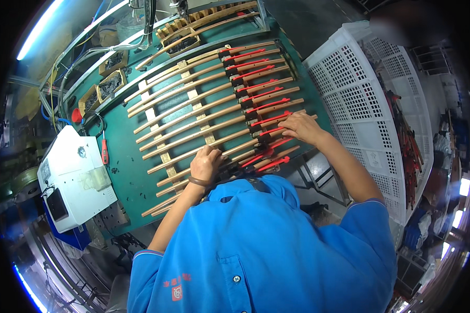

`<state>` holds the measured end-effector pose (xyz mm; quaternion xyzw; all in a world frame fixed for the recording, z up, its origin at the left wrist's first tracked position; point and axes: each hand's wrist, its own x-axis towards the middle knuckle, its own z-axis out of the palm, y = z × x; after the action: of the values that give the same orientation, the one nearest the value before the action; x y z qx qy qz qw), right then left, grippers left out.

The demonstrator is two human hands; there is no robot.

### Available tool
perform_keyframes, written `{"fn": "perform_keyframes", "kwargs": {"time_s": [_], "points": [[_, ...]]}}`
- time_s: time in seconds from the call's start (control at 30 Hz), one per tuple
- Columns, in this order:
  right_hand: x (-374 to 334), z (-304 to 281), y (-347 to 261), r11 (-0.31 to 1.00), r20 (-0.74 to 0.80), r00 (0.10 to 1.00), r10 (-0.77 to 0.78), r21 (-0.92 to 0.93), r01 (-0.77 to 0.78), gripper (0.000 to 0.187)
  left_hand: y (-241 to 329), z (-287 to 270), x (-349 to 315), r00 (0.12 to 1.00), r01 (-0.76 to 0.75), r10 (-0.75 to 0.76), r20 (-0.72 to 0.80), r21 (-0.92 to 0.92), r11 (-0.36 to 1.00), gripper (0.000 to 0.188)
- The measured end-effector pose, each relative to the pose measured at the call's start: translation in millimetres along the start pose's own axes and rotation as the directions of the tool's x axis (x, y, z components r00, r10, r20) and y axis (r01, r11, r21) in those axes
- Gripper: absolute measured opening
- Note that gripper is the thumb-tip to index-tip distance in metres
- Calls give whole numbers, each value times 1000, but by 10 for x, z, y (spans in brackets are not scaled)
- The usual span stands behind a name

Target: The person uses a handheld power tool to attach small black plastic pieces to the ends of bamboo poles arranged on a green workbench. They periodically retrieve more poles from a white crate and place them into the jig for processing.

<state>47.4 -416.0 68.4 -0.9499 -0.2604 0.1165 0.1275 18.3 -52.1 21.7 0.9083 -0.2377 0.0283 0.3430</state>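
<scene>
As wooden rods (162, 167) lie across the green table (125, 182), left hand (202, 167) curls over them at its near edge, right hand (302, 128) bends by red parts (270, 120) at its right; grips unclear. Sideways nudge could roll rods askew.

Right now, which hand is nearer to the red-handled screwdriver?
Left. The left hand is to the right of the screwdriver, across the green table; the right hand is farther off, beyond the left.

light: lit tube (40, 28), upper left | furniture: green-topped worktable (128, 177) | floor (300, 26): grey, beyond worktable
</scene>
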Motion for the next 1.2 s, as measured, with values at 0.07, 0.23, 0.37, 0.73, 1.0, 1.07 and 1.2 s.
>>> {"fn": "perform_keyframes", "kwargs": {"time_s": [0.07,0.23,0.37,0.73,1.0,1.07,1.2], "points": [[60,-34,-67,995,130,991,-26,-90,38,29,-66,16,-97,997,46,-44,66,-25,999,14],[131,210,5,997,119,992,51,-67,-43,28,-92,33,-18,995,86,-85,54,-8,996,11],[125,220,-113,973,133,988,73,-227,-41,26,32,-83,-57,999,-35,33,23,75,997,14],[-130,119,-789,983,-90,991,-95,-164,80,45,-323,-518,-875,971,-101,38,236,259,961,47],[-351,-214,-849,978,-172,963,-206,-78,195,37,-205,-483,-817,981,-67,47,187,102,992,32],[-422,-185,-788,986,-76,987,-139,82,145,37,-162,-496,-777,976,-110,78,204,146,983,29],[-477,-48,-695,946,62,997,-50,324,27,39,-209,-355,-819,970,-158,115,216,192,969,22]]}}
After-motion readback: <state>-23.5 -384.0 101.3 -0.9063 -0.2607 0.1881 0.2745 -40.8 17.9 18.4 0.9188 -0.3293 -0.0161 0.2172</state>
